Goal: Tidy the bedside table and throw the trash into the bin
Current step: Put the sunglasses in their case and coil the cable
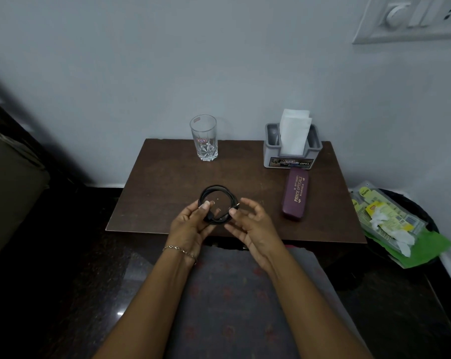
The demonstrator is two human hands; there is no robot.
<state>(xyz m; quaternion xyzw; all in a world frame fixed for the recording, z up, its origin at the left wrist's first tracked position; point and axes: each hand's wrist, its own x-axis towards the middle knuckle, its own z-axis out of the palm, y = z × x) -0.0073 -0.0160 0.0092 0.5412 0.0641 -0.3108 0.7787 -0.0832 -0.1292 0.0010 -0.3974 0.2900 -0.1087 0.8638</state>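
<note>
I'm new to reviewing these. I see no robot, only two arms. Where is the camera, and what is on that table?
There is no machine here. A person works with bare hands, and the single picture comes from a wide-angle camera worn on their head, looking forward and down. That is why the arms enter from the bottom.

The left hand holds a coiled black cable over the near part of the brown bedside table. The right hand seems to pinch the coil's right side.

At the back of the table stand an empty glass and a grey holder with white tissues. In front of the holder a maroon spectacle case lies flat. To the right, a black bin already holds wrappers.
</note>
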